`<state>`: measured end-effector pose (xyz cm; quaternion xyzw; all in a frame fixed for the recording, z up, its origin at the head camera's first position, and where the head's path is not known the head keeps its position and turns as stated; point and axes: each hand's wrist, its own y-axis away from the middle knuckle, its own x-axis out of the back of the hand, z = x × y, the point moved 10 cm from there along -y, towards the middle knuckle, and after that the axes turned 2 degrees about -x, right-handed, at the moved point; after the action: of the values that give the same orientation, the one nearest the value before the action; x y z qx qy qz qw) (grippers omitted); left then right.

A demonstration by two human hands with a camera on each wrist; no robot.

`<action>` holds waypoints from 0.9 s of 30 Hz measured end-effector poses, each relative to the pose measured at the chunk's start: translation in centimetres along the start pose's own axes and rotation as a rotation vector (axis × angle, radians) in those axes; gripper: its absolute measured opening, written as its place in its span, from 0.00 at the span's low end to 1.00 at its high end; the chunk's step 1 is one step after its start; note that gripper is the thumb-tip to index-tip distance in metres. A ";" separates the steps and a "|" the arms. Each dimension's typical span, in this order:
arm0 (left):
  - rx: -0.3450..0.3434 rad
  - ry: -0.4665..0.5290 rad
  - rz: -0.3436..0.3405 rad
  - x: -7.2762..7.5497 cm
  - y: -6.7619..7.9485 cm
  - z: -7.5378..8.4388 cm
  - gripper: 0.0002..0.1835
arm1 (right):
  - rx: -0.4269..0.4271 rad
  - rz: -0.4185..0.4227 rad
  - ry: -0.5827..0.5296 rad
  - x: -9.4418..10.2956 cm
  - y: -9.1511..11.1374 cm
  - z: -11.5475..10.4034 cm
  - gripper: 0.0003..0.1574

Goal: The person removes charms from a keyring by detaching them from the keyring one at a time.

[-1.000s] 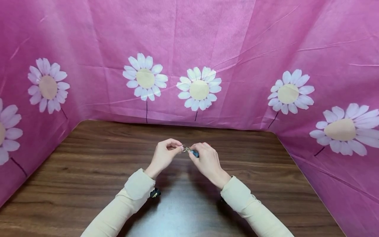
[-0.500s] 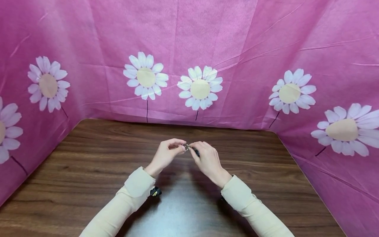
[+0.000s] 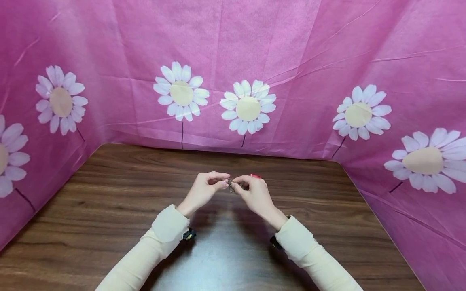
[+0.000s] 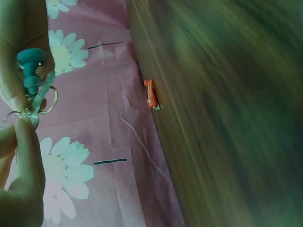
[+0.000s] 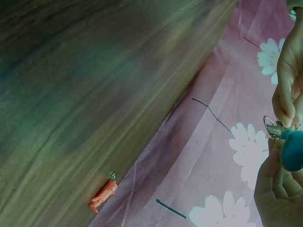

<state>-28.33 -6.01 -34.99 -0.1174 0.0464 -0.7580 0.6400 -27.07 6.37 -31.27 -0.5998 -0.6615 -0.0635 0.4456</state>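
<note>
Main worry imo: the ring (image 4: pixel 56 98) slips n drops on the table (image 3: pixel 233 246), bc we've only fingertips on small metal, and the blue charm's (image 4: pixel 31 66) weight could twist it. Grip-wise: our left hand (image 3: pixel 204 190) is at 9 o'clock of the ring, thumb + finger pinched w/ next to no gap, on the metal. Right hand (image 3: pixel 256 196) at 3 o'clock, also pinched tight, holding metal by the charm; can't tell exactly which bit each tip has, fingers block it. Past it, approx 12 o'clock, the red fig (image 5: pixel 103 195) lies toward the table's far side. Pink cloth (image 3: pixel 214 36) behind.
</note>
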 end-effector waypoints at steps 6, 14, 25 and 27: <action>-0.144 -0.200 0.081 0.6 0.1 1.2 0.06 | 0.010 -0.036 0.021 -0.3 0.2 -0.1 0.02; -0.231 -0.295 0.105 0.7 0.2 1.8 0.03 | 0.066 -0.055 0.108 -0.1 0.2 -0.7 0.02; -0.114 -0.188 0.065 0.6 -0.1 0.9 0.05 | 0.039 -0.180 -0.044 -0.8 0.0 0.0 0.01; -0.084 -0.141 0.049 0.5 -0.2 0.7 0.06 | 0.020 -0.196 -0.069 -0.8 -0.1 0.1 0.02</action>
<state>-28.44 -6.42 -34.24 -0.1961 0.0362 -0.7293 0.6545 -27.30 5.83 -31.82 -0.5296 -0.7326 -0.0793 0.4201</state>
